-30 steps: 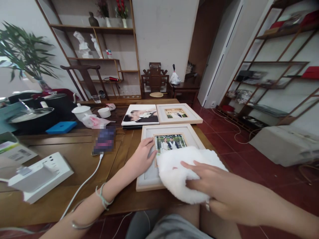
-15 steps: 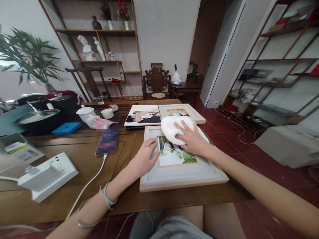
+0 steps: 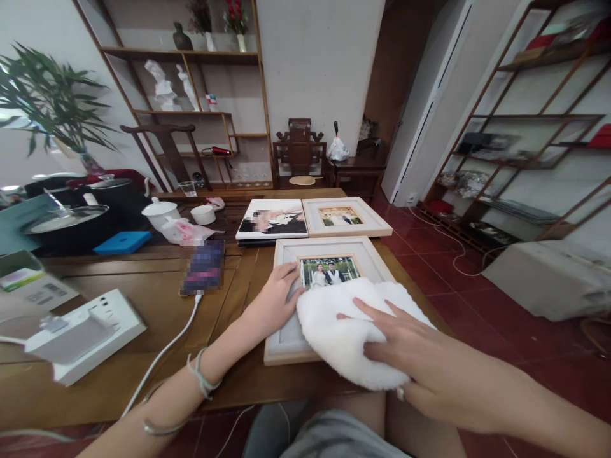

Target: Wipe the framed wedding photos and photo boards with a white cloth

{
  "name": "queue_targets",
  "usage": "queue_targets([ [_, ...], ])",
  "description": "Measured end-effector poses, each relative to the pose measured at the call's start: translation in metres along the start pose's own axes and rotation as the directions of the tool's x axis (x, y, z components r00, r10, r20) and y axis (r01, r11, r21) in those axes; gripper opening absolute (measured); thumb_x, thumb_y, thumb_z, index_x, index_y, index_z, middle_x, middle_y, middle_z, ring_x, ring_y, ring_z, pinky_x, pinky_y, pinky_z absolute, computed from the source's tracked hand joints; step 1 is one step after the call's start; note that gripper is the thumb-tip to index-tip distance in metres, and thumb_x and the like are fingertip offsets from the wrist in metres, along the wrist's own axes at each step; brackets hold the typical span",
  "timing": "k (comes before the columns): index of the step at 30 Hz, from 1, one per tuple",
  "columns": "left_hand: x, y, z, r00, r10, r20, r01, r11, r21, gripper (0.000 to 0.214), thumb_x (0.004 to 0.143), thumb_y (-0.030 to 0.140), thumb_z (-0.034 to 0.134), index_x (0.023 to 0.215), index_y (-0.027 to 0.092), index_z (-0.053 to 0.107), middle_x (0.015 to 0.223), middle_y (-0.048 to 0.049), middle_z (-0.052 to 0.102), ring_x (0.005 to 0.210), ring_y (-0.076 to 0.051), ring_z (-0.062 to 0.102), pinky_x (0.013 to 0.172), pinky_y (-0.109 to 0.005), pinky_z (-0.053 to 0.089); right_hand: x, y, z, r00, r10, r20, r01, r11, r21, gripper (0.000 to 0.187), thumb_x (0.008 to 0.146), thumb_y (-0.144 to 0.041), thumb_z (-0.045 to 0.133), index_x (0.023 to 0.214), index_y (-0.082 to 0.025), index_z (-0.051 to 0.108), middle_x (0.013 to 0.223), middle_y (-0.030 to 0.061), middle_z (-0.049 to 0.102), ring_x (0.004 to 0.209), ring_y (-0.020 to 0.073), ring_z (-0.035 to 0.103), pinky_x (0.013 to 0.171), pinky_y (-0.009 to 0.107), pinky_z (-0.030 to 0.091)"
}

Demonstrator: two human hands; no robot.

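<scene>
The white cloth (image 3: 334,331) hides the near right corner of the nearest picture frame (image 3: 291,358) and part of its photograph (image 3: 329,271). Pixelation blurs the smartphone (image 3: 203,267). The leafy plant (image 3: 50,102) runs out of view left, the open shelving (image 3: 534,117) right.

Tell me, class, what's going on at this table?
A person is handling a framed photo lying flat on the wooden table. The left hand rests on the frame's left side. The right hand holds a fluffy white cloth over the frame, hiding the lower part of the photo. Just beyond, a second framed photo and a print lie side by side.
</scene>
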State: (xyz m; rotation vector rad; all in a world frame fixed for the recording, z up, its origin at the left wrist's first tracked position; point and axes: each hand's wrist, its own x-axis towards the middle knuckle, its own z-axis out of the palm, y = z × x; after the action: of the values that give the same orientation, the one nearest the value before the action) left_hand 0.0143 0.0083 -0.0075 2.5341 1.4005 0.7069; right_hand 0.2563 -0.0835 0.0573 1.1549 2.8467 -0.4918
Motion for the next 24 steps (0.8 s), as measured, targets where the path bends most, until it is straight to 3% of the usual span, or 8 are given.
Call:
queue_targets([
  [2,0.0,-0.001,0.001,1.0,0.013,-0.01,-0.013,1.0,0.006,0.035,0.083,0.02,0.044,0.116,0.012,0.054,0.126,-0.0157,0.051,0.12,-0.026,0.045,0.102,-0.044,0.037,0.0,0.0,0.008,0.999,-0.016,-0.05,0.014,0.999,-0.044,0.065,0.052,-0.001,0.04,0.11,-0.026,0.056,0.146,0.0006,0.027,0.136,0.0285,0.002,0.104,0.06,0.013],
  [6,0.0,-0.001,0.0,0.999,0.027,-0.024,-0.026,1.0,0.015,0.034,0.083,0.022,0.046,0.115,0.013,0.055,0.125,-0.015,0.051,0.12,-0.026,0.046,0.102,-0.043,0.037,0.024,0.027,0.02,0.978,0.009,-0.209,-0.051,0.979,-0.197,0.06,0.058,0.0,0.041,0.113,-0.021,0.054,0.147,0.0071,0.025,0.135,0.0319,0.007,0.102,0.065,0.008],
  [9,0.001,0.001,-0.002,1.0,-0.001,-0.002,0.001,1.0,0.007,0.035,0.084,0.024,0.047,0.114,0.008,0.055,0.125,-0.0174,0.051,0.119,-0.027,0.046,0.103,-0.043,0.036,0.053,0.057,0.016,0.949,-0.008,-0.316,-0.1,0.94,-0.326,0.058,0.062,-0.001,0.044,0.116,-0.019,0.052,0.147,0.011,0.022,0.134,0.0353,0.008,0.099,0.068,0.008],
  [12,0.001,0.002,-0.004,1.0,-0.013,0.017,0.013,1.0,0.007,0.037,0.084,0.024,0.047,0.115,0.006,0.054,0.126,-0.0188,0.05,0.119,-0.027,0.045,0.103,-0.042,0.036,0.083,0.081,0.005,0.923,-0.063,-0.379,-0.108,0.904,-0.414,0.054,0.064,0.0,0.046,0.115,-0.016,0.054,0.149,0.0126,0.015,0.134,0.0368,0.0,0.101,0.065,0.006],
  [15,0.001,0.001,-0.004,1.0,0.002,0.007,-0.002,1.0,0.018,0.036,0.085,0.025,0.046,0.115,0.007,0.054,0.126,-0.0177,0.05,0.119,-0.027,0.045,0.102,-0.043,0.037,0.103,0.09,-0.002,0.935,-0.101,-0.341,-0.052,0.91,-0.412,0.052,0.066,0.0,0.046,0.114,-0.016,0.057,0.148,0.0102,0.018,0.134,0.0343,-0.002,0.104,0.06,0.007],
  [18,0.001,0.0,-0.003,1.0,0.021,-0.017,-0.021,1.0,0.015,0.033,0.085,0.024,0.046,0.114,0.012,0.055,0.124,-0.0152,0.052,0.117,-0.026,0.047,0.1,-0.043,0.039,0.1,0.085,-0.004,0.969,-0.09,-0.23,0.015,0.951,-0.309,0.056,0.066,-0.002,0.044,0.119,-0.016,0.055,0.145,0.0115,0.028,0.135,0.0318,0.007,0.104,0.058,0.013],
  [24,0.0,0.0,-0.001,1.0,0.001,-0.015,-0.001,1.0,0.004,0.033,0.085,0.023,0.046,0.115,0.011,0.054,0.125,-0.016,0.051,0.12,-0.026,0.045,0.102,-0.043,0.037,0.034,0.038,-0.01,0.996,-0.09,-0.013,0.09,0.996,-0.025,0.06,0.063,-0.002,0.041,0.118,-0.019,0.055,0.136,0.0101,0.044,0.134,0.0253,0.017,0.107,0.051,0.018],
])
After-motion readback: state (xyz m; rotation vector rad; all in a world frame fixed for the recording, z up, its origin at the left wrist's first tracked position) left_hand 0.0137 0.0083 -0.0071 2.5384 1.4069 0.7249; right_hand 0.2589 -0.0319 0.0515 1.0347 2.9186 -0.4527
